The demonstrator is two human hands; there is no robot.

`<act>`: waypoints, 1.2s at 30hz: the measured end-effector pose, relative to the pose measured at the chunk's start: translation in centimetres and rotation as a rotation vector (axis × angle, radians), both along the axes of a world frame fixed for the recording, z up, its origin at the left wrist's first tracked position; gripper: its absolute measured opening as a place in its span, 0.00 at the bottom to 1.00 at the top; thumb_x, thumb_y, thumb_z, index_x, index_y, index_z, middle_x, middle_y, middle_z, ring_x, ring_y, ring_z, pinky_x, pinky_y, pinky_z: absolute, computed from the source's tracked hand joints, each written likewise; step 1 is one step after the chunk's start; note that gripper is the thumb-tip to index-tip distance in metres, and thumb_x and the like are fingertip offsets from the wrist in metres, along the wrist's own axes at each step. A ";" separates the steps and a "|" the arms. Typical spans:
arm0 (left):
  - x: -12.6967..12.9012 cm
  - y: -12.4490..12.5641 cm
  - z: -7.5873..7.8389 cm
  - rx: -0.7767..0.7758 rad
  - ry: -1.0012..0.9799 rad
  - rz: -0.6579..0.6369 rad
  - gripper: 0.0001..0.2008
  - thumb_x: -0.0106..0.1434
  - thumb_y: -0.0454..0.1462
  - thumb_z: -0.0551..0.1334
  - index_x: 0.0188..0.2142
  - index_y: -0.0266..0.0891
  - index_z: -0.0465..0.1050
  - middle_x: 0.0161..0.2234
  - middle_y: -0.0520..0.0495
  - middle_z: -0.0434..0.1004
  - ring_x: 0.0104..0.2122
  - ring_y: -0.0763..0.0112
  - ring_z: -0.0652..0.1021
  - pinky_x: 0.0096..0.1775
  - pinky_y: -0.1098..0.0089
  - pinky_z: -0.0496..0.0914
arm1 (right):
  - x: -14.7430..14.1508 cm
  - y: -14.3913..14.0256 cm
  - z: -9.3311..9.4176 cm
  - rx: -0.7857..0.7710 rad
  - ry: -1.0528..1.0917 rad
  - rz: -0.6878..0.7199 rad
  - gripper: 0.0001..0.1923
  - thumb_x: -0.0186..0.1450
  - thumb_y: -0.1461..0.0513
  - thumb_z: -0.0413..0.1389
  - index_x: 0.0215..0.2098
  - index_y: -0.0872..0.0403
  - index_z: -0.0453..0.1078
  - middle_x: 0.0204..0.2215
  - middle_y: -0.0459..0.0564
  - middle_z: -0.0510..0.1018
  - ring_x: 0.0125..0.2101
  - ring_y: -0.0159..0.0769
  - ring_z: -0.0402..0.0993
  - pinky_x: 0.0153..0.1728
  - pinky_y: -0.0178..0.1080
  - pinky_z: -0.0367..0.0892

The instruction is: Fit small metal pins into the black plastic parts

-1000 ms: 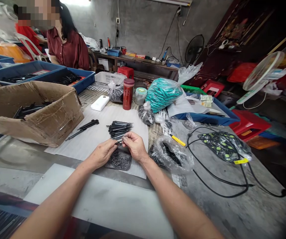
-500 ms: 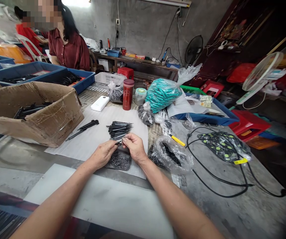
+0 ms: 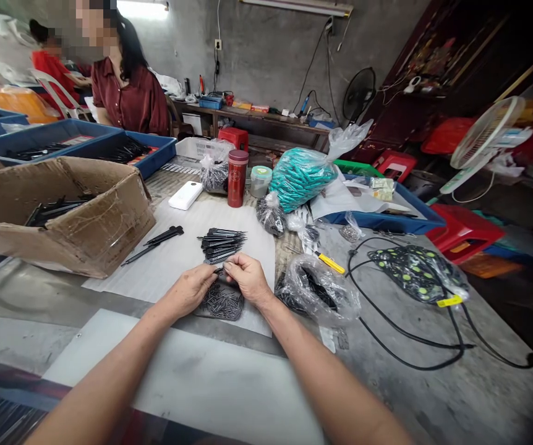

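- At left, worn carton (image 3: 104,228) with black pieces inside, partly hidden by its wall; done or not, impossible to tell.
- Farther left, blue trays (image 3: 157,156) with more black pieces; beyond them, one person in a maroon shirt (image 3: 130,99) and another in red (image 3: 53,68).
- Left of centre, a few loose pieces (image 3: 155,242) on a white sheet (image 3: 155,266), set apart from the rest; perhaps a small share awaiting attention.
- Left hand (image 3: 187,290) over the sheet, fingertips and thumb together, clamped on one end of a slim black part (image 3: 220,272), too small for detail.
- Black part between both hands, near the far edge of a dish (image 3: 222,317) heaped with pins (image 3: 222,301); judging by the heap, plenty left.
- Just beyond, a pile (image 3: 220,246) of pieces side by side, probably the portion done.
- Far centre, red flask (image 3: 237,179); farther, cluttered bench (image 3: 257,113) along a grey wall (image 3: 266,62).
- Right hand (image 3: 248,279) close by, thumb and forefinger pinched on the black part's other end.
- Right of centre, teal bag (image 3: 301,179); nearer, yellow tool (image 3: 331,263) and open plastic bag (image 3: 341,309) on a grey table (image 3: 387,395).
- At right, looped cable (image 3: 426,369) partly across a dotted bag (image 3: 415,272); past the table edge, red stool (image 3: 468,232) and white fan (image 3: 489,133).
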State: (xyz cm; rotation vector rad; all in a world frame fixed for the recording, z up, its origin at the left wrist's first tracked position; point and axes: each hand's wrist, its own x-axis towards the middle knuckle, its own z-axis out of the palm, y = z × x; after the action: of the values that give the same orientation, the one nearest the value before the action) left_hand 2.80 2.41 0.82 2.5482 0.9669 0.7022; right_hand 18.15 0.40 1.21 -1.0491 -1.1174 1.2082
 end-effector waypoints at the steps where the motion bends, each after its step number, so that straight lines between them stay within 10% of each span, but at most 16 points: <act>1: 0.0 0.0 0.0 -0.011 -0.004 0.004 0.12 0.64 0.36 0.46 0.26 0.38 0.61 0.23 0.52 0.62 0.23 0.76 0.65 0.27 0.75 0.62 | 0.1 0.1 -0.1 0.004 -0.002 -0.001 0.09 0.50 0.57 0.53 0.22 0.55 0.62 0.16 0.40 0.64 0.17 0.26 0.58 0.20 0.32 0.56; 19: 0.2 0.2 1.3 -0.059 0.040 0.087 0.11 0.63 0.37 0.46 0.33 0.38 0.65 0.25 0.50 0.68 0.27 0.72 0.70 0.30 0.73 0.65 | 0.8 0.5 -1.5 0.137 -0.200 -0.055 0.11 0.57 0.57 0.49 0.21 0.54 0.61 0.17 0.41 0.61 0.19 0.27 0.54 0.21 0.31 0.53; 25: 0.7 3.5 3.0 0.053 0.165 0.096 0.13 0.62 0.36 0.46 0.34 0.37 0.68 0.26 0.49 0.66 0.26 0.72 0.70 0.31 0.73 0.65 | 1.6 1.1 -2.1 0.104 -0.179 -0.241 0.15 0.58 0.53 0.47 0.20 0.54 0.60 0.17 0.42 0.63 0.19 0.27 0.56 0.20 0.31 0.53; 36: 4.2 9.1 1.2 0.170 0.291 0.122 0.11 0.58 0.32 0.52 0.37 0.37 0.71 0.31 0.46 0.72 0.33 0.68 0.73 0.38 0.70 0.66 | 2.1 1.4 -2.6 0.073 -0.195 -0.338 0.16 0.57 0.53 0.47 0.18 0.54 0.58 0.15 0.41 0.61 0.18 0.27 0.54 0.20 0.31 0.53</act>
State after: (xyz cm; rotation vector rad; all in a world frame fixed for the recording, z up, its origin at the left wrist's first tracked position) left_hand 7.00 11.52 1.98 2.8153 1.2107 0.4701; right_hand 20.24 1.82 -1.36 -1.2613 -1.0705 0.8051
